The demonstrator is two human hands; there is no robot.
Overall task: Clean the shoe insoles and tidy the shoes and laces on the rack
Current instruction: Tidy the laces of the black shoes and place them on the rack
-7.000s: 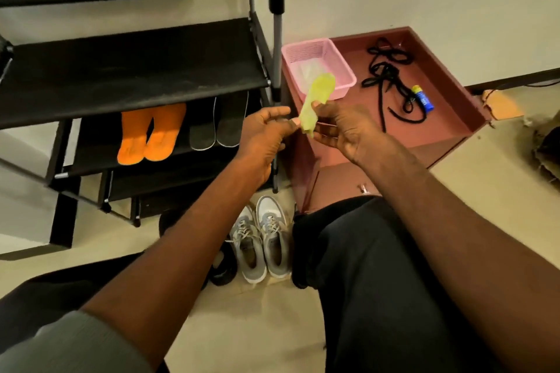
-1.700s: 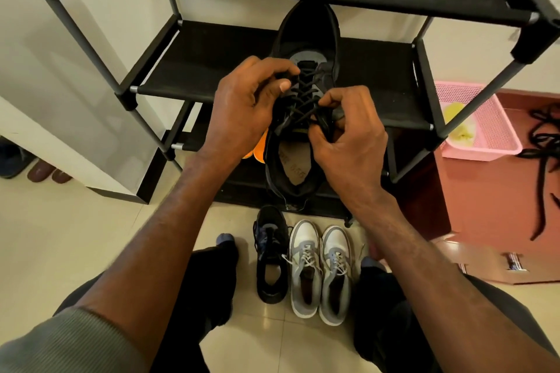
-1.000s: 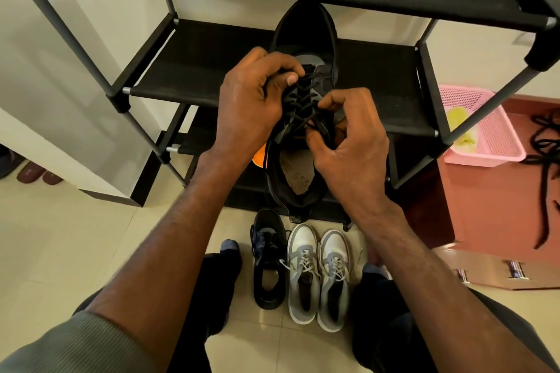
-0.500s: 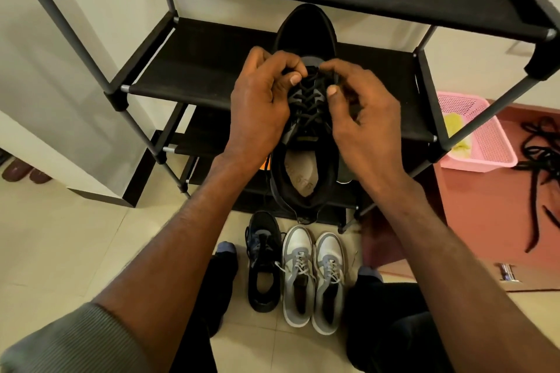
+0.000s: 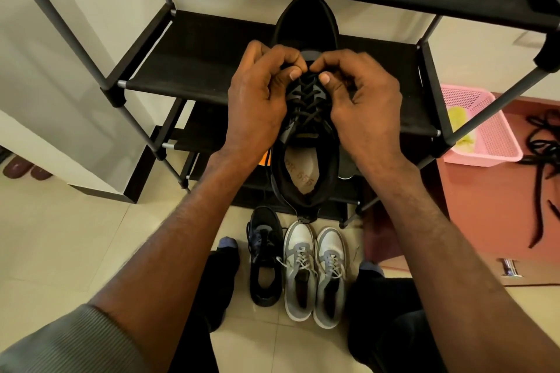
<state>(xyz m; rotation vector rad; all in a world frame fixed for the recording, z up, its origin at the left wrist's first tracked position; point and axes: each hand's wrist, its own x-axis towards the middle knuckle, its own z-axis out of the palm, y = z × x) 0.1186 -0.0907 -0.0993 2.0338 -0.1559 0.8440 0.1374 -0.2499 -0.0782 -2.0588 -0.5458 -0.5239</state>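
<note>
Both hands (image 5: 257, 97) (image 5: 360, 100) raised, curled fingers (image 5: 295, 73) pinching black shoe's (image 5: 306, 142) laces (image 5: 307, 100)

Two black shoes (image 5: 306, 118) (image 5: 264, 257), two grey-and-white sneakers (image 5: 299, 269) (image 5: 330, 275) — plus one pink basket (image 5: 491, 136) — were there.

**Tiled corner with a black shelving frame**

Pale cream floor tiles (image 5: 54, 239) with thin grout lines cover the ground under warm, yellowish light. Off-white walls (image 5: 91, 3) meet behind a black fabric-shelved rack (image 5: 197, 57) on grey metal poles. To the right sits a low reddish-brown cabinet (image 5: 485, 197). At the far left edge, a pair of maroon slippers (image 5: 24, 169) rests on the tiles.
</note>
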